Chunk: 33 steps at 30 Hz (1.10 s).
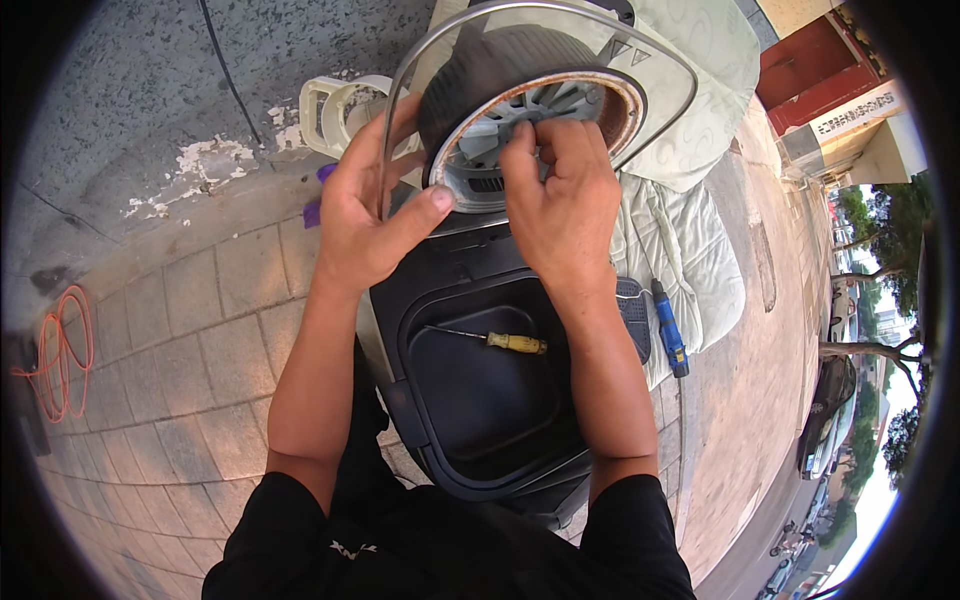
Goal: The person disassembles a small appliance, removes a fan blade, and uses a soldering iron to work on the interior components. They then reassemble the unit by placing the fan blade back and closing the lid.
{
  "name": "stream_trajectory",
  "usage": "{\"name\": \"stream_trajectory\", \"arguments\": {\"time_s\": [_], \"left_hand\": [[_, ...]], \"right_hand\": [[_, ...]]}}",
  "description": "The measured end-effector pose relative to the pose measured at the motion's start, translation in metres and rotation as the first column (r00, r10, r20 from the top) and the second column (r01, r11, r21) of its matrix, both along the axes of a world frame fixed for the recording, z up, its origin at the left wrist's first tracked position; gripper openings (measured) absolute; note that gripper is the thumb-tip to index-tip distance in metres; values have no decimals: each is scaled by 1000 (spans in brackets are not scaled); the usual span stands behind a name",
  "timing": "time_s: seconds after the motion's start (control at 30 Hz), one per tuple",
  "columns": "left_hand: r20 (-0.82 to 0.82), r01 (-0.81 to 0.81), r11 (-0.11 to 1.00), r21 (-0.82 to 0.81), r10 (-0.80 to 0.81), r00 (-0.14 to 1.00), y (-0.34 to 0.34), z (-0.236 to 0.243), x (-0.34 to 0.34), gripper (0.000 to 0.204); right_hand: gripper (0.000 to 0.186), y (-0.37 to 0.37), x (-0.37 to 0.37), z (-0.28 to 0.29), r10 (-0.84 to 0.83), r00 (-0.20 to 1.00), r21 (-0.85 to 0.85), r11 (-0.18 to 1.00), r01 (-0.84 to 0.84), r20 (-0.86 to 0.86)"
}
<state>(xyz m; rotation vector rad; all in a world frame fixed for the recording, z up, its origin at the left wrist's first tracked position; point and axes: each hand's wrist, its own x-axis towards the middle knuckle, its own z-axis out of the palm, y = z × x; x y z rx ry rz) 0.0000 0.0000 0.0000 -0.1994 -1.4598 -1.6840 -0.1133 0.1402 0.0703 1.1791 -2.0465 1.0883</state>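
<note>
My left hand [370, 215] grips the side of a clear lid [675, 75], its thumb resting by the rusty rim of a round black housing [480, 60] with a grey fan [553, 101] inside. My right hand [560, 195] has its fingers curled at the fan's centre; what they hold there is hidden. Below both hands lies a black appliance body with a square tray [470, 400], in which a yellow-handled screwdriver [515, 342] rests. A blue powered screwdriver [668, 325] lies on a pale quilted cloth [700, 250] at the right, beside a dark mesh piece [633, 325].
Cream plastic parts [315, 120] and something purple [312, 212] are behind my left hand. An orange hose [65, 350] is coiled on the paving at left, below a grey wall [150, 90]. At right are a street with parked vehicles [825, 410], riders and trees.
</note>
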Motion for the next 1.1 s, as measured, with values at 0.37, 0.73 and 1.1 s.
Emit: {"name": "stream_trajectory", "arguments": {"time_s": [0.37,0.73,1.1], "left_hand": [[-24,1,1000,-4,-1,1000,-2,0,-2,83],[-3,-9,1000,-12,9,1000,-1,-1,0,83],[1,-22,1000,8,22,1000,0,-1,-1,83]], "right_hand": [[11,-3,-2,1,22,996,-53,998,-27,-88],[13,5,-1,-9,16,998,-34,999,-17,-55],[14,4,4,-2,-23,995,5,1000,23,93]]}}
